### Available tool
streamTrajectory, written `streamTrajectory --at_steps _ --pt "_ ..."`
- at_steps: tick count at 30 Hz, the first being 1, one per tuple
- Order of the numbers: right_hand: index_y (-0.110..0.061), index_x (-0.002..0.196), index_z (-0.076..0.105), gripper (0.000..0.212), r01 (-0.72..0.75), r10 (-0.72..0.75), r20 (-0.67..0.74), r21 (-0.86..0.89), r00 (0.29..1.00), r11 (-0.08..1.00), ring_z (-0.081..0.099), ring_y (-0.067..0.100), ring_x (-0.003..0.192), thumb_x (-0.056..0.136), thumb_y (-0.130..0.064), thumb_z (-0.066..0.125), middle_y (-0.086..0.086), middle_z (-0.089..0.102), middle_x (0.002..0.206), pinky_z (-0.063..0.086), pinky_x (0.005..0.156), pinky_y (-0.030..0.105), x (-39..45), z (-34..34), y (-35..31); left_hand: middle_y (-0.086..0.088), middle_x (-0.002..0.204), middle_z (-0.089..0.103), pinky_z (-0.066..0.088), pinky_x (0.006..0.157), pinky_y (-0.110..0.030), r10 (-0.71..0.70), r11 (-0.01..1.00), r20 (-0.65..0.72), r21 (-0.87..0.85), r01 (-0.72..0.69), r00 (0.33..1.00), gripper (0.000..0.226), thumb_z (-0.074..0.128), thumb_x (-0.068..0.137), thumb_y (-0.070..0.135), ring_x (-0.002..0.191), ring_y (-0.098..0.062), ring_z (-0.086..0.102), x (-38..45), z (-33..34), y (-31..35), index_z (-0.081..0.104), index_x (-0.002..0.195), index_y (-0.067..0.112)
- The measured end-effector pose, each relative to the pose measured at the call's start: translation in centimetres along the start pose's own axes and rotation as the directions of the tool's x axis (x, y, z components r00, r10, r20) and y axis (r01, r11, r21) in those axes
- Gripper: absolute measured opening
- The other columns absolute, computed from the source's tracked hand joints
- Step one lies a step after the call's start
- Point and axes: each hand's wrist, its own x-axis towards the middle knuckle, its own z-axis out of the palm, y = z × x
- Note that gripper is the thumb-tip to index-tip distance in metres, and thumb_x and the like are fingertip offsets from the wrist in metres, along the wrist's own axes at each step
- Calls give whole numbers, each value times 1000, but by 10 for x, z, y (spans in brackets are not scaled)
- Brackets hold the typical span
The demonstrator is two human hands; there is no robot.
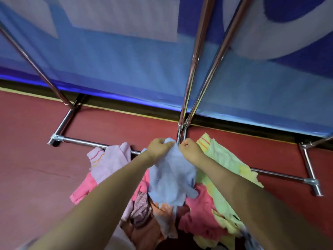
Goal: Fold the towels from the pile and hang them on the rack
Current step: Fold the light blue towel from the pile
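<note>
A light blue towel (171, 175) hangs crumpled from both my hands above the pile of towels (198, 213). My left hand (158, 147) grips its top edge on the left. Close beside it, my right hand (189, 149) pinches the same edge on the right. The pile below holds pink, lilac, pale green, yellow and orange towels. The chrome rack (195, 56) rises behind the pile, its upright poles slanting up and its base bars lying on the floor.
The floor (36, 159) is dark red. A blue and white banner (117, 60) stands behind the rack. A second rack pole (36, 69) slants at the left, and a base foot (313, 183) sits at the right.
</note>
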Motion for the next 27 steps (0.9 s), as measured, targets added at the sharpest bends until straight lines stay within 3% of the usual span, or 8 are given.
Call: streamTrajectory --at_steps 5,8,10,13,15,18,22,27 --pt "-18 56 42 38 170 -171 -18 -49 985 984 38 13 60 93 -11 45 -2 43 57 26 47 19 -92 -52 -70 -1 67 42 34 48 -18 167 970 -92 -164 -181 982 25 52 99 24 58 -10 36 -97 -23 64 51 77 12" --pt "-10 76 64 25 238 -237 -72 1 969 971 50 13 82 94 -13 48 4 62 84 36 65 20 -155 -74 -85 0 68 49 38 62 -26 273 934 -154 -193 -300 950 32 52 98 20 68 -13 43 -155 -29 82 51 66 17" --pt "-8 75 62 23 320 -319 -122 -5 940 947 49 13 84 94 -10 49 6 59 86 37 68 17 -194 -81 -80 4 67 52 38 68 -28 318 918 -157 -195 -345 935 30 55 96 20 71 -13 46 -188 -27 84 54 67 19" --pt "-6 73 61 22 389 -391 -164 -47 906 920 50 14 83 93 -6 52 5 58 81 41 77 30 -240 -81 -67 6 72 58 41 68 -25 341 901 -157 -226 -370 927 21 57 95 17 72 -9 51 -231 -17 66 59 74 19" --pt "-10 76 62 20 382 -386 -180 -61 905 922 51 13 82 93 -8 52 0 60 81 40 78 30 -264 -77 -62 5 74 62 43 68 -25 311 897 -179 -269 -350 933 20 56 95 16 75 -11 54 -252 -12 51 62 76 19" --pt "-20 67 52 30 358 -346 -217 17 913 934 44 7 71 94 -8 49 -9 52 71 36 67 19 -298 -71 -59 3 84 67 46 74 -25 320 892 -203 -265 -366 926 15 55 95 19 79 -9 58 -277 -12 42 67 86 16" --pt "-24 63 45 36 288 -255 -236 117 938 950 39 1 61 95 -8 46 -11 46 65 32 55 12 -330 -60 -47 7 94 68 45 75 -11 398 881 -182 -196 -430 899 15 55 97 21 84 1 57 -307 -10 35 68 100 14" --pt "-4 67 51 21 248 -223 -133 223 966 943 37 16 68 88 -4 49 7 41 68 29 64 29 -350 -40 -32 9 88 66 43 78 -15 515 837 -56 -182 -516 855 14 55 96 14 82 1 57 -329 -5 22 66 91 21"
